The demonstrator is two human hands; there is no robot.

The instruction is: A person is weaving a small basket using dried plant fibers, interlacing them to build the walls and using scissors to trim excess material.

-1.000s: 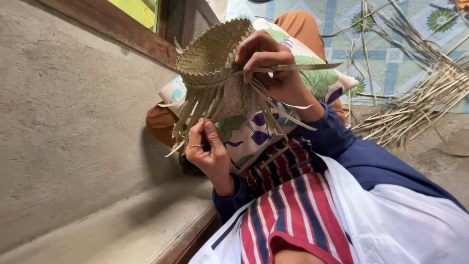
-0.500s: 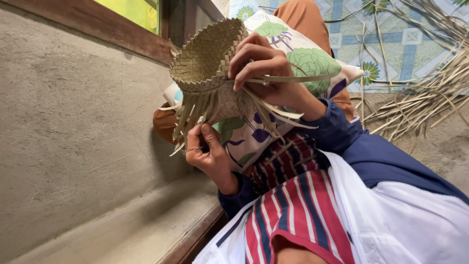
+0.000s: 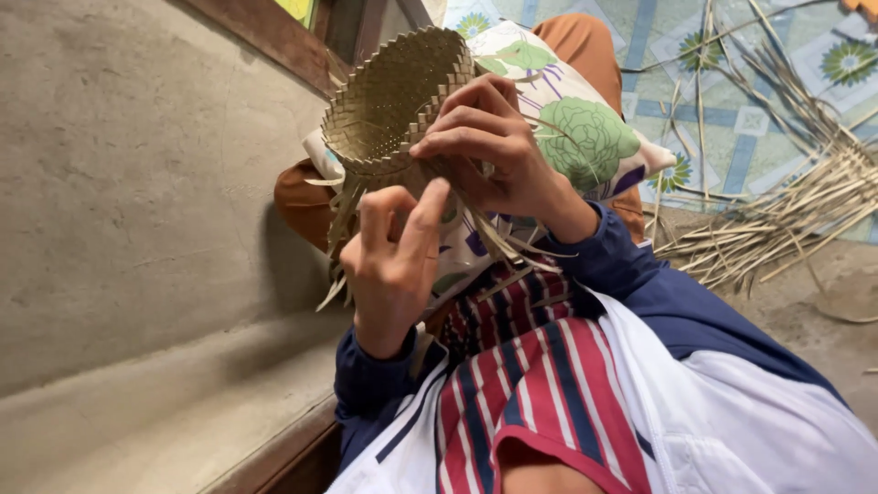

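Observation:
A half-woven basket [image 3: 389,96] of pale straw strips rests against a flowered cushion [image 3: 576,137] on my lap, its loose strip ends hanging down at the open edge. My right hand [image 3: 489,151] grips the basket's lower rim, fingers curled over the weave. My left hand [image 3: 393,261] is raised just below it, fingertips pinching loose strips at the rim. Dark blue sleeves cover both wrists.
A grey concrete wall [image 3: 128,183] rises at the left with a wooden ledge [image 3: 274,453] at its foot. A pile of loose straw strips [image 3: 786,220] lies on a patterned floor mat [image 3: 732,82] at the right. A red striped cloth [image 3: 540,384] covers my legs.
My left hand has risen from the hanging strip ends up to the basket's rim. The right hand has shifted its hold slightly; the strip it held out sideways is gone from view.

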